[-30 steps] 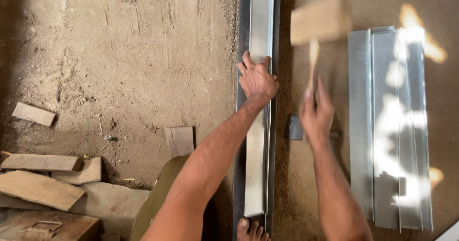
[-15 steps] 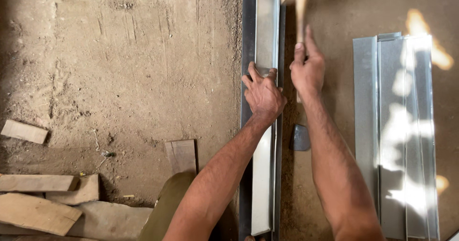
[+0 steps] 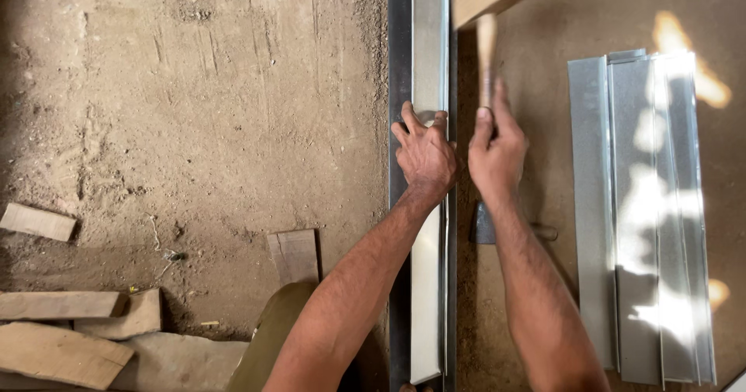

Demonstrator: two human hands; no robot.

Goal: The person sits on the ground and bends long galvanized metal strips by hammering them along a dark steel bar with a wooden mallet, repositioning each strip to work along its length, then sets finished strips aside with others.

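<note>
Dirt floor (image 3: pixel 194 112), wood scraps (image 3: pixel 54 337) lower left, folded metal sheets (image 3: pixel 645 213) at right; left hand (image 3: pixel 423 155) flat, fingers spread on long metal strip (image 3: pixel 427 42), right hand (image 3: pixel 497 155) fisted around wooden mallet (image 3: pixel 486 19).

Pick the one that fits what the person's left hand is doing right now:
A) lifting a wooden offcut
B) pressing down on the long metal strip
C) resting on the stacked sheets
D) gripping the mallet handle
B: the left hand lies flat on the long metal strip, while the right hand grips the wooden mallet.
</note>
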